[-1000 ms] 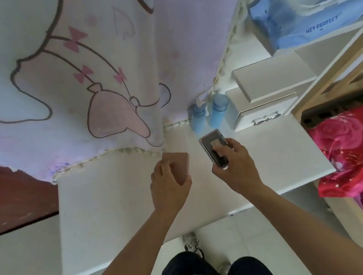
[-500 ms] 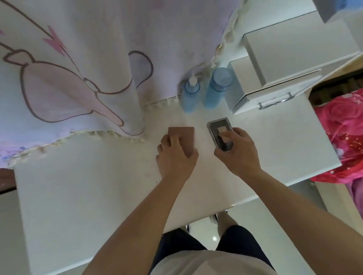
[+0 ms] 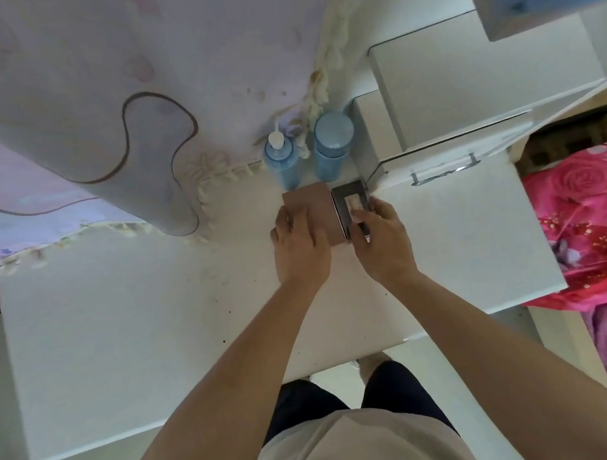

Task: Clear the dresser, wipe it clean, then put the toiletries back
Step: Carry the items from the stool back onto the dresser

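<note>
On the white dresser top (image 3: 155,346), a pink-brown box (image 3: 316,205) and a dark box with a pale window (image 3: 352,204) stand side by side, just in front of two blue bottles. My left hand (image 3: 298,248) holds the pink-brown box from its near side. My right hand (image 3: 382,242) grips the dark box, thumb on its front. The pump bottle (image 3: 282,163) and the capped bottle (image 3: 332,149) stand upright against the back.
A white drawer box (image 3: 439,161) with a metal handle sits right of the boxes, a white shelf unit above it. A cartoon-print curtain (image 3: 103,101) hangs over the dresser's back left. A pink rose bedspread (image 3: 602,221) lies to the right.
Both hands moved the two boxes away from me toward the blue bottles; the boxes now stand together, touching, close to the drawer box. The camera tilted further down.
</note>
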`<state>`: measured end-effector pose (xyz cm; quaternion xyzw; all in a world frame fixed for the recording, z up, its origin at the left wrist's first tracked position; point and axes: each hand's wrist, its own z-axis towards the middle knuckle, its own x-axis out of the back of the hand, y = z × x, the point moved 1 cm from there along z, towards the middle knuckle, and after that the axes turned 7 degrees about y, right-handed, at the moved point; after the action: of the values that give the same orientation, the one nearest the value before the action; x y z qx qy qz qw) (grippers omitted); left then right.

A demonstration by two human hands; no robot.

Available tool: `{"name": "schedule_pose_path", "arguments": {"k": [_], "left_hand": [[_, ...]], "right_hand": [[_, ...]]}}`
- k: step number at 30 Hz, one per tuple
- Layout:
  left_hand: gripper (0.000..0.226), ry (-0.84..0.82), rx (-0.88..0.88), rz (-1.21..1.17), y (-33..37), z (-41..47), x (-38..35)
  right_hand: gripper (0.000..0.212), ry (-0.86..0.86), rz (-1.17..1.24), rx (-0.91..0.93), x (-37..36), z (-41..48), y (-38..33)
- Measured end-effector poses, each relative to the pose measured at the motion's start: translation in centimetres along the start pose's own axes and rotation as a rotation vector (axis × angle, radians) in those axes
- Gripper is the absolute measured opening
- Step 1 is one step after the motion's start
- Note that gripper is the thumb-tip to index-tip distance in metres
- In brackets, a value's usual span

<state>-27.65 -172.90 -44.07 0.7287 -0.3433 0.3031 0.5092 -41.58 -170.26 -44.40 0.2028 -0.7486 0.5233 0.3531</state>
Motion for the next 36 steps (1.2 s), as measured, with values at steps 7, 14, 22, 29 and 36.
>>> {"name": "schedule_pose_path", "arguments": {"k": [7, 14, 22, 29, 36], "left_hand": [[0.050, -0.064, -0.062, 0.105, -0.9, -1.4, 4.7], [0.050, 0.493, -0.103, 0.342, -3.8, -7.5, 14.1], [0.052, 0.848, 0.143, 0.477, -11.7, -18.9, 30.2], [0.055, 1.088, 0.473, 0.562, -24.6, -40.8, 42.4], [0.059, 1.175, 0.835, 0.612, -38.1, -63.8, 46.0]], "right_hand": [[0.033, -0.047, -0.030, 0.102, 3.0, -0.6, -1.5], [0.024, 0.113, 0.081, 0.611, 3.8, -2.6, -9.5], [0.048, 0.022, 0.185, 1.114, -0.4, -11.3, -24.8], [0.065, -0.054, 0.273, 1.446, -7.8, -32.0, -41.3], [0.070, -0.238, 0.290, 1.775, -15.8, -57.8, -50.0]]}}
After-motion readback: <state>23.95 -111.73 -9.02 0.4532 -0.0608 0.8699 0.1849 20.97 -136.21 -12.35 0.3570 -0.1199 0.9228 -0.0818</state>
